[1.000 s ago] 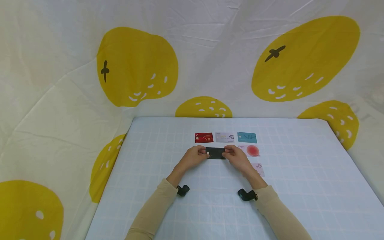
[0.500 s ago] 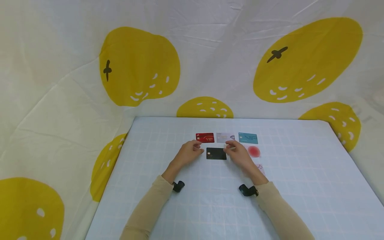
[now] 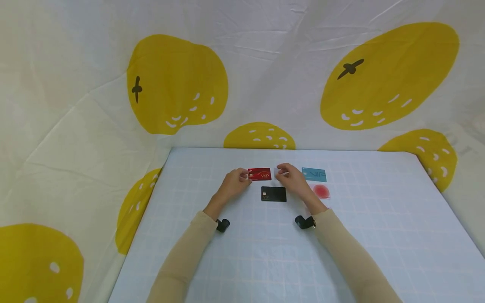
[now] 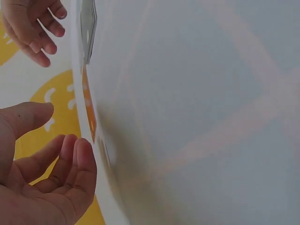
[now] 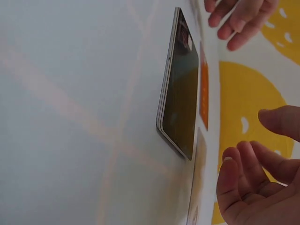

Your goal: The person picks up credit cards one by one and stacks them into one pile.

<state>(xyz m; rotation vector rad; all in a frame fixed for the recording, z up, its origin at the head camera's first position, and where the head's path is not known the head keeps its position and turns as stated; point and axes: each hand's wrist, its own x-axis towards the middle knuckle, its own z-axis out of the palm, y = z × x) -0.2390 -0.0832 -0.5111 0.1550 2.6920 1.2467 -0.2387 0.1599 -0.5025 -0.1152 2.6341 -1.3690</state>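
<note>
My left hand (image 3: 233, 184) is at the left end of a red VIP card (image 3: 259, 174), fingers loosely bent and thumb apart from them. Over a pale silver card (image 3: 276, 171) is my right hand (image 3: 291, 179), which hides most of that card. In the right wrist view, a gap shows between this hand's thumb and fingers (image 5: 230, 173), with nothing between them. A black VIP card (image 3: 273, 194) lies flat in front of the red and silver ones. Seen from the right wrist, its edge shows layers, like stacked cards (image 5: 178, 89).
To the right of my right hand lies a teal VIP card (image 3: 314, 174). A white card with a red circle (image 3: 321, 191) sits nearer, beside my right forearm. The table cover (image 3: 227, 261) is pale with a grid, and a fruit-patterned cloth (image 3: 265, 84) hangs behind.
Both hands have let go of the black card and moved away toward the back row. The left is now beside the red card, the right over the silver one. The black card stays put.
</note>
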